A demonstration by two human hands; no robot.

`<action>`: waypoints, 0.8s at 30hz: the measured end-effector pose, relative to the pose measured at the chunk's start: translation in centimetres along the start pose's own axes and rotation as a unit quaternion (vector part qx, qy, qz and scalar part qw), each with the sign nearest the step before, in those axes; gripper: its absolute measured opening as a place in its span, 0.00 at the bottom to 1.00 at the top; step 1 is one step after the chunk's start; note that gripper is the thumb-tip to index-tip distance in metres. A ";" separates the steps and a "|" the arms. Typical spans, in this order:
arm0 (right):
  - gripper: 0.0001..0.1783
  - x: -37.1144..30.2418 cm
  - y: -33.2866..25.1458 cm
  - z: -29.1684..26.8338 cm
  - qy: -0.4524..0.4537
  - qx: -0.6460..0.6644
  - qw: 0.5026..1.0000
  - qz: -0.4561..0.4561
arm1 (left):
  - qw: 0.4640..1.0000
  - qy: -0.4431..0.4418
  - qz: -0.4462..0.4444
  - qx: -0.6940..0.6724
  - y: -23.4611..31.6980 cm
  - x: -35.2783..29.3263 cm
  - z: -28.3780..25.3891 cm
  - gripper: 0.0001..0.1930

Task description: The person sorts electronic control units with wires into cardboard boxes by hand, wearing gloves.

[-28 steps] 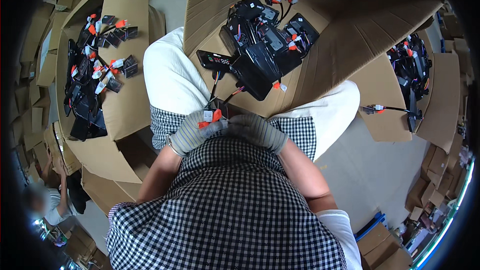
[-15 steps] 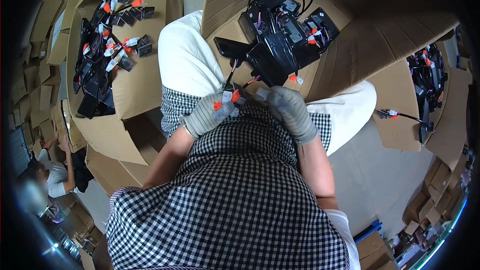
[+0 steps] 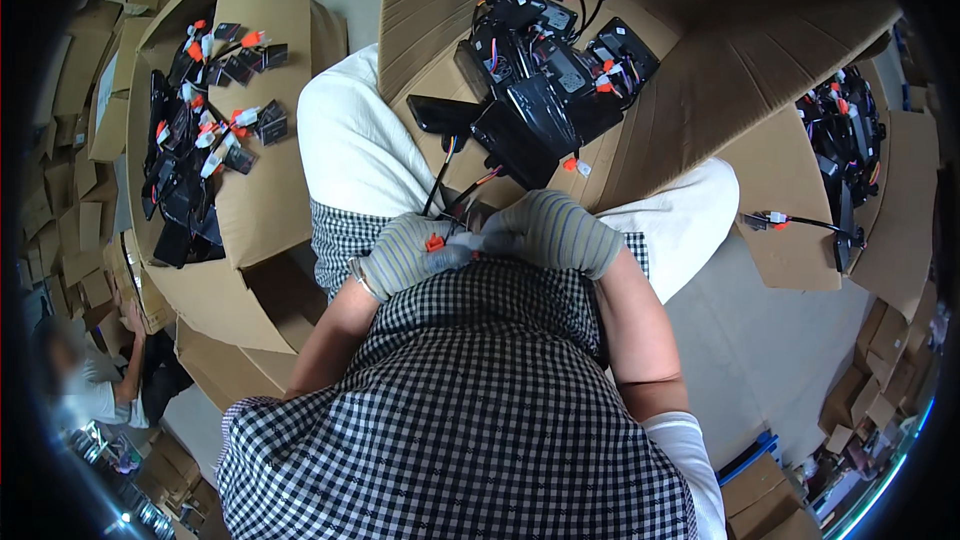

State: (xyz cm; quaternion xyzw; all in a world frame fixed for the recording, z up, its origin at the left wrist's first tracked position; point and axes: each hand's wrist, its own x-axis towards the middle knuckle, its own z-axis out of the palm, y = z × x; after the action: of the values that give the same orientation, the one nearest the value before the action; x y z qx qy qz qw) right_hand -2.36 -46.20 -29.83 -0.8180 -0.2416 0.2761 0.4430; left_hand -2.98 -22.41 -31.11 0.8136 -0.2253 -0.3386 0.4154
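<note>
My left hand (image 3: 405, 255), in a grey striped glove, is closed on a wire connector with an orange piece (image 3: 434, 242) showing between the fingers. Against it, my right hand (image 3: 565, 232) in a matching glove pinches a whitish connector (image 3: 466, 240), partly hidden by the fingertips. Thin coloured wires (image 3: 438, 190) run up from the hands to black plastic units. One flat black unit (image 3: 440, 114) lies at the near edge of the open cardboard box (image 3: 640, 155), beside a larger black unit (image 3: 520, 145). More black units with wires and labels (image 3: 565, 70) are heaped behind them.
At left, a cardboard box (image 3: 265, 170) holds several black units with orange and white connectors. Another box (image 3: 795, 250) of such units stands at right, one wire lead (image 3: 775, 219) hanging over its flap. A co-worker (image 3: 110, 380) is at far left among stacked cardboard.
My right hand has come in to the left and down, meeting the left hand at the connectors. The view has shifted slightly, and the left hand still grips the orange-and-white connector.
</note>
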 end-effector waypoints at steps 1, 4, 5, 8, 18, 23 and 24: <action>0.10 -0.1 0.5 0.1 -0.059 0.031 0.998 0.000 | 1.000 0.008 0.014 0.008 0.2 0.1 0.1 0.21; 0.08 0.4 1.9 1.5 -0.065 0.106 0.992 -0.001 | 1.000 0.003 0.015 0.001 0.1 0.3 0.2 0.18; 0.08 0.4 2.3 2.0 -0.064 0.106 0.992 -0.001 | 1.000 -0.002 0.010 0.004 -0.2 0.2 0.1 0.19; 0.06 0.6 3.2 3.1 -0.034 0.162 0.986 -0.016 | 0.999 -0.019 -0.026 0.028 0.1 0.4 -0.1 0.23; 0.05 0.9 4.0 3.2 -0.037 0.103 0.986 -0.128 | 0.999 -0.018 -0.026 -0.005 -0.3 0.5 0.2 0.27; 0.06 0.8 4.6 3.5 -0.008 0.065 0.987 -0.149 | 0.996 -0.049 -0.052 0.059 0.0 0.9 -0.1 0.29; 0.07 0.9 5.5 3.9 0.005 0.030 0.987 -0.157 | 0.998 -0.033 -0.034 0.041 -0.4 1.1 0.2 0.30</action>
State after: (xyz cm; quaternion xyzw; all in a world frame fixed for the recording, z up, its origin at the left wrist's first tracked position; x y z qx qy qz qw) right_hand -3.44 -46.04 -36.53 -0.7576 -0.3560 0.2059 0.5069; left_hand -2.34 -23.04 -31.94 0.8255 -0.2245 -0.3697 0.3627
